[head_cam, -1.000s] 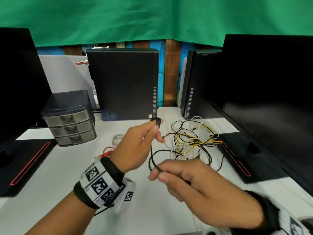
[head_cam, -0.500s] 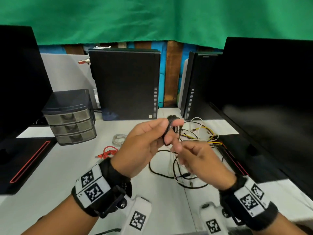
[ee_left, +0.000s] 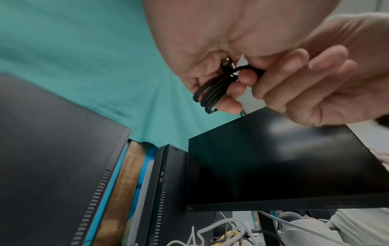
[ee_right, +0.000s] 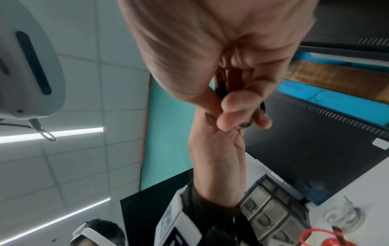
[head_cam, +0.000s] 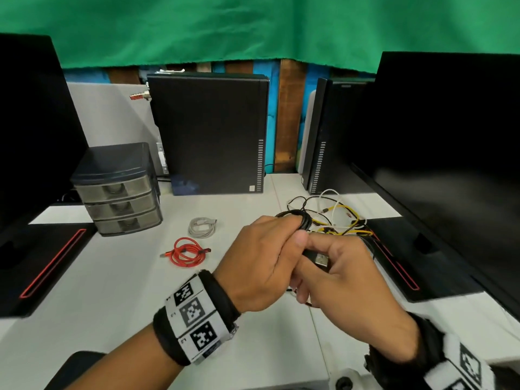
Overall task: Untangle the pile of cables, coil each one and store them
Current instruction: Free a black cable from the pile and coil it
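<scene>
While the left hand (head_cam: 261,260) gripped one coiled black cable (head_cam: 298,219) above the worktop (head_cam: 112,291), the right hand (head_cam: 346,280) pinched its single USB plug (head_cam: 319,258) just beside it. Two finished coils lay to the left: one grey cable (head_cam: 202,226) and, nearer, one red cable (head_cam: 187,251). One tangle (head_cam: 337,218) of yellow, white and black leads sat farther right. One drawer unit (head_cam: 118,190) showed three drawers; two computer towers and three dark monitors stood around. Patterned marker bands circled both wrists; no writing was readable.

black cable (head_cam: 298,220) coiled (fingers-held), tangled pile (head_cam: 337,218) behind
</scene>
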### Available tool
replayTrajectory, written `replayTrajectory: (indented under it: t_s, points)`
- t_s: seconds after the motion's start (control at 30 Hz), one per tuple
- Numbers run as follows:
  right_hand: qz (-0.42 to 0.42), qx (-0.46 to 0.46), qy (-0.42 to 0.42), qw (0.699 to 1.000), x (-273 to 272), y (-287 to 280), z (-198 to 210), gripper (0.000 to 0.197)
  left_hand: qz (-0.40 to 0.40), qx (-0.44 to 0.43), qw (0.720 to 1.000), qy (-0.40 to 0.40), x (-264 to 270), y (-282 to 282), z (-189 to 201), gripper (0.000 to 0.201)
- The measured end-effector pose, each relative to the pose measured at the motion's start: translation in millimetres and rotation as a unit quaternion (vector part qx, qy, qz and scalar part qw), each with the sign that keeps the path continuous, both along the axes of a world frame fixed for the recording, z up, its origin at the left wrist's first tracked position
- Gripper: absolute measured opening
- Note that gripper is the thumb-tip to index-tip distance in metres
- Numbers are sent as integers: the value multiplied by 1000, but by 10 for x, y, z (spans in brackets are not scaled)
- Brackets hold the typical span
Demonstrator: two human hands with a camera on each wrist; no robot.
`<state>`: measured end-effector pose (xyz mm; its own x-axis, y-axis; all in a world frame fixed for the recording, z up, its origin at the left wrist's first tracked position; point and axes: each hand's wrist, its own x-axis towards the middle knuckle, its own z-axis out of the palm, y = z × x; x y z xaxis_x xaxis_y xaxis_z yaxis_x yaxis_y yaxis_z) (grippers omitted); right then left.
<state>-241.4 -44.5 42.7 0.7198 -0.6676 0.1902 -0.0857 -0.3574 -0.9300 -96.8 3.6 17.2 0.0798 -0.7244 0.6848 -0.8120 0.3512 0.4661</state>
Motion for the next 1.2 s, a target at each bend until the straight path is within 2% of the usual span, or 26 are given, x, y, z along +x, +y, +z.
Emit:
replayTrajectory:
  t_s: [0.13, 0.2, 0.27, 0.33, 0.4, 0.43, 0.53, 0.63, 0.73, 0.83, 0.93, 1.07, 1.2]
  points:
    - [-34, 41, -109, 993, 55, 25, -23, 14, 18, -13, 1000, -6, 50, -4, -24, 55]
    - [-30, 72, -165, 983, 71, -4, -16, 15, 19, -22, 998, 48, 63, 4, -41, 52]
    - [-13, 52, -192, 980, 72, -60, -23, 22, 17, -11, 988, 151, 63, -3, -38, 65]
    - [-30, -36, -176, 983, 73, -140, -83, 23, 31, 12, 968, 250, 64, -20, 1, 80]
    - [-42, -116, -136, 983, 86, -200, -159, 23, 51, 36, 945, 320, 56, -22, 73, 78]
    - [-34, -128, -124, 983, 95, -208, -185, 25, 56, 49, 934, 350, 51, -22, 108, 76]
    - [12, -105, -113, 988, 113, -191, -204, 33, 53, 85, 886, 454, 40, -37, 149, 75]
    - [18, -52, -137, 989, 137, -162, -186, 27, 27, 107, 840, 531, -3, -44, 158, 76]
    - [-6, 7, -168, 986, 169, -188, -216, 27, -3, 100, 815, 570, -90, -37, 171, 70]
    - [-29, 29, -165, 985, 191, -190, -274, 27, -2, 72, 830, 554, -127, -76, 107, 60]
    - [-52, 12, -158, 986, 225, -210, -365, 27, 20, 43, 885, 463, -96, -118, -10, 44]
    - [-105, -106, -115, 982, 247, -310, -529, 20, 24, 23, 940, 340, -72, -125, -116, 32]
    - [-107, -272, -99, 951, 225, -405, -526, 19, 37, 19, 950, 310, 3, -145, -113, 24]
